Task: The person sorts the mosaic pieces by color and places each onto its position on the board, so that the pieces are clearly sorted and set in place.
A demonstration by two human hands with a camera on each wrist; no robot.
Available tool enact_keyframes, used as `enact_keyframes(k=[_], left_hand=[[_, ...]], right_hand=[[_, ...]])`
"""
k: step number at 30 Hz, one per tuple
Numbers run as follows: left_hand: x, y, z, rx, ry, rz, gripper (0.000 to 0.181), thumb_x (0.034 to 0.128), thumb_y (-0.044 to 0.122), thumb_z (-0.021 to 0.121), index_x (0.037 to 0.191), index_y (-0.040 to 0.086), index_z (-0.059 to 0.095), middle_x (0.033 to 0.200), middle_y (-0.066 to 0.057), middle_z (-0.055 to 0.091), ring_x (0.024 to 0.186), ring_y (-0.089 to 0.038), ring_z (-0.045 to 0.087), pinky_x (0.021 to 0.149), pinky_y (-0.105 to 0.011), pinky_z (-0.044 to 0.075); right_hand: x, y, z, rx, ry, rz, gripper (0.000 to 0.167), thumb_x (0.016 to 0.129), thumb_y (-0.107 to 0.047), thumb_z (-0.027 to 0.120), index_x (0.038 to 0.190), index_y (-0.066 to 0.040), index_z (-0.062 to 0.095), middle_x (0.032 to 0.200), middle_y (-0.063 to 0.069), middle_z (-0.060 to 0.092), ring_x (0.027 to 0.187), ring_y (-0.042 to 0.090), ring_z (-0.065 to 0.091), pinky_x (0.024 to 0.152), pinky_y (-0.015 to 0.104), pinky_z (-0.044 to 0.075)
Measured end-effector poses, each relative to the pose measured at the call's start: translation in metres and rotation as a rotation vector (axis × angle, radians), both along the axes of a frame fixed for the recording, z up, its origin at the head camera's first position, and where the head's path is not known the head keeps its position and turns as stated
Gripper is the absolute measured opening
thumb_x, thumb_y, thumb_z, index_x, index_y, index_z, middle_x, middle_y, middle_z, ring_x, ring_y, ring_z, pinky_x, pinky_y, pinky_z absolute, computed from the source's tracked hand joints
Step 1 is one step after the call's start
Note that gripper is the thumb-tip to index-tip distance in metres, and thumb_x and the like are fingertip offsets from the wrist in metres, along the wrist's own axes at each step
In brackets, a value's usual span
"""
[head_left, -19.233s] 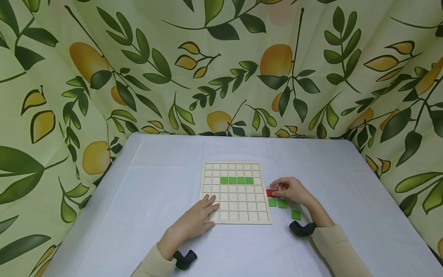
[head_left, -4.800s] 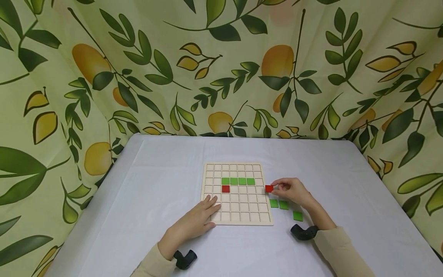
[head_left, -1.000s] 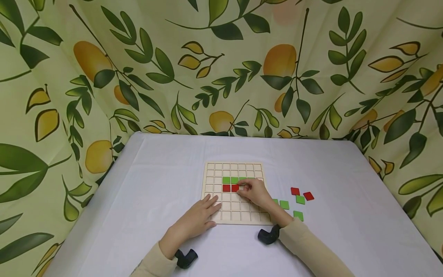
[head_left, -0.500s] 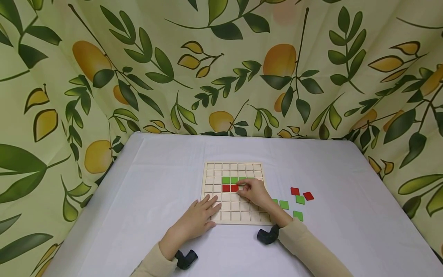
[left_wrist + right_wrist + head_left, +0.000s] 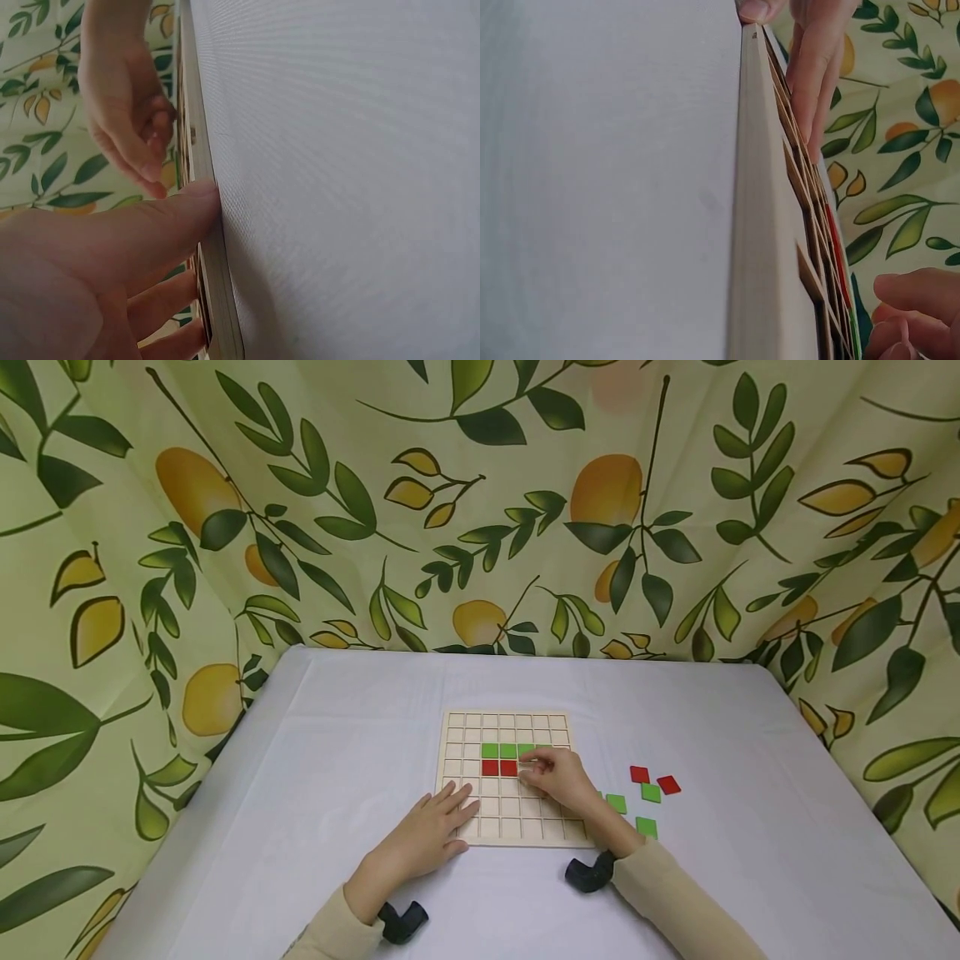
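A square wooden grid board (image 5: 528, 818) lies flat on the table. A row of green tiles (image 5: 507, 750) sits in its cells, partly covered by my right hand. Directly below that row, two red tiles (image 5: 491, 767) fill neighbouring cells. My left hand (image 5: 423, 831) rests on the board's lower left part with fingers spread; in the left wrist view its thumb (image 5: 161, 225) touches the board's edge (image 5: 217, 277). My right hand (image 5: 562, 779) hovers over the board just right of the second red tile, fingers loosely bent, nothing seen between them.
Right of the board lie two loose red tiles (image 5: 639, 774) and several green tiles (image 5: 617, 804), one partly behind the right forearm. A black curved device (image 5: 403, 922) is worn at each wrist. A leaf-and-fruit patterned curtain (image 5: 480, 527) hangs behind the white table (image 5: 360, 727).
Since the earliest frame, two red tiles have come into the row below the green one. In the last half second my right hand has let go of the second and drawn slightly right.
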State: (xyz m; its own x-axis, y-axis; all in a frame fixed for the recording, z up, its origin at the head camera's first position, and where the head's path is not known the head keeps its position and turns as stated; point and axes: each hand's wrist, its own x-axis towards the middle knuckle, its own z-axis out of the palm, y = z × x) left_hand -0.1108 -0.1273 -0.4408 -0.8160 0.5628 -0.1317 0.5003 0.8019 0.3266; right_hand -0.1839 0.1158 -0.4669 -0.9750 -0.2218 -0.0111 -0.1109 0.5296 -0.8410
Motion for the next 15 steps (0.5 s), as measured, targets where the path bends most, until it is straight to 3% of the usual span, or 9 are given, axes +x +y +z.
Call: enact_keyframes(k=[5, 15], left_hand=[[-0.001, 0.0, -0.002, -0.011, 0.028, -0.015, 0.054, 0.0916, 0.028, 0.062, 0.142, 0.012, 0.049, 0.155, -0.01, 0.039, 0.145, -0.034, 0.035, 0.112, -0.058, 0.038], [0.0, 0.001, -0.004, 0.0, 0.058, -0.044, 0.053, 0.0917, 0.023, 0.063, 0.14, 0.006, 0.049, 0.154, -0.015, 0.04, 0.144, -0.035, 0.036, 0.115, -0.052, 0.037]], right_hand=[[0.005, 0.012, 0.004, -0.052, -0.01, 0.013, 0.02, 0.083, -0.006, 0.071, 0.101, 0.003, 0.07, 0.059, 0.001, 0.053, 0.046, 0.006, 0.044, 0.045, 0.017, 0.038], [0.015, 0.033, 0.013, -0.024, -0.065, -0.021, 0.024, 0.085, -0.012, 0.071, 0.105, 0.003, 0.069, 0.063, 0.0, 0.053, 0.048, 0.009, 0.044, 0.044, 0.018, 0.036]])
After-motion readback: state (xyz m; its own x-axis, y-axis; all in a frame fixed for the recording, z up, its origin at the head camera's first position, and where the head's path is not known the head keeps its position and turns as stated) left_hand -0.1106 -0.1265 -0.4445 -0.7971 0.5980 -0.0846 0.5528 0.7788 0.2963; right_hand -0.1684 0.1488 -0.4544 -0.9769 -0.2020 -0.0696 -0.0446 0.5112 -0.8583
